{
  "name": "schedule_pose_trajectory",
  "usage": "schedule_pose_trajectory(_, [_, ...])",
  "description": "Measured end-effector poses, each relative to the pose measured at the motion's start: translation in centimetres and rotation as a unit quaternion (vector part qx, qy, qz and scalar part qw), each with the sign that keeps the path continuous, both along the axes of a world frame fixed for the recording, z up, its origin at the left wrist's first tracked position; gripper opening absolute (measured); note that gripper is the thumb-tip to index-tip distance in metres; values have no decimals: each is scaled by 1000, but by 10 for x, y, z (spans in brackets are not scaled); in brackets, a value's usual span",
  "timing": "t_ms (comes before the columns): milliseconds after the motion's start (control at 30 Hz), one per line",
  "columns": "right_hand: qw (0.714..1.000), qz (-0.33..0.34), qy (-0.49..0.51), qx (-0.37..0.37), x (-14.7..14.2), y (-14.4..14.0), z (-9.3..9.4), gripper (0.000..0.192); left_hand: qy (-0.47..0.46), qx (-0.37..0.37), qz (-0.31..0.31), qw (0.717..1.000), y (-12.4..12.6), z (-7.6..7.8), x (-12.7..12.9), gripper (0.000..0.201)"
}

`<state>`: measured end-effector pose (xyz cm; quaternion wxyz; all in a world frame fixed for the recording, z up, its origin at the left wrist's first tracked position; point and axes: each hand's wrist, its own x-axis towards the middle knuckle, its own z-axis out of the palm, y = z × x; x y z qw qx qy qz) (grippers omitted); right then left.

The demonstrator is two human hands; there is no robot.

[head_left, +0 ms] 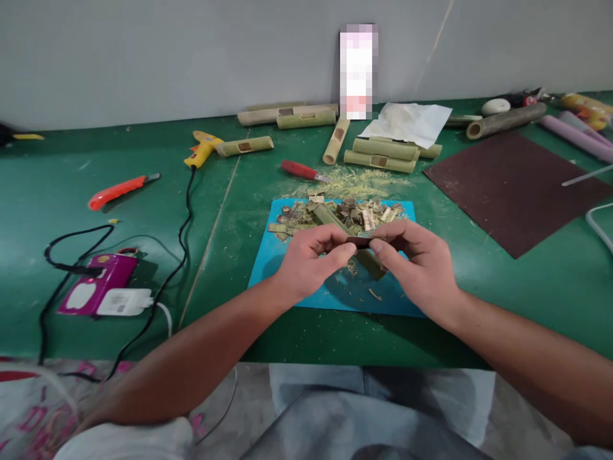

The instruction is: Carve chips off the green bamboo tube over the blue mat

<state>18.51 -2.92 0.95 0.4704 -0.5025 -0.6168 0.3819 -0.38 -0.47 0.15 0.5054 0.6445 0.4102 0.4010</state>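
My left hand and my right hand meet over the blue mat. Both pinch a small dark brown piece of sandpaper between thumbs and fingers, one hand at each end. Beneath the fingers a green bamboo tube lies slantwise on the mat, its middle partly hidden by my hands. A heap of bamboo chips covers the mat's far part. Behind the mat, a red-handled knife lies beside pale shavings.
Several cut bamboo tubes lie toward the wall, near a propped phone. A large brown sandpaper sheet is at right. At left are a yellow glue gun, an orange cutter and a purple power strip with cables.
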Motion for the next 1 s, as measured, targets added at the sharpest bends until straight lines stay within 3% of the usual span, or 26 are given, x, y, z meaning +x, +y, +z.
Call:
schedule_pose_trajectory(100, [999, -4, 19, -31, -1, 1, -3, 15, -4, -1, 7, 1000, 0, 2, 1, 13])
schedule_pose_trajectory(267, [996, 25, 14, -85, -3, 3, -6, 19, -15, -27, 6, 999, -2, 4, 3, 18])
schedule_pose_trajectory(500, [996, 57, -51, -49, 0, 2, 0, 26, -80, -159, -33, 984, 1, 1, 2, 27])
schedule_pose_trajectory(600, [994, 76, -68, -33, 0, 2, 1, 28, -41, -84, -28, 995, 1, 4, 2, 18])
schedule_pose_trajectory(667, [993, 90, -70, -34, -1, 3, 1, 26, -7, -10, 8, 1000, -1, 6, 2, 15])
schedule_pose_trajectory(733, [993, 100, -49, -48, -2, 3, 0, 23, 4, 17, 46, 999, -2, 5, 3, 17])
schedule_pose_trajectory(867, [991, 107, 5, -78, -3, 2, -2, 22, -47, -29, 73, 996, -2, -1, 4, 18])
schedule_pose_trajectory(1000, [993, 70, 33, -87, -2, 2, -2, 20, -104, -101, 32, 989, -1, -2, 6, 19])
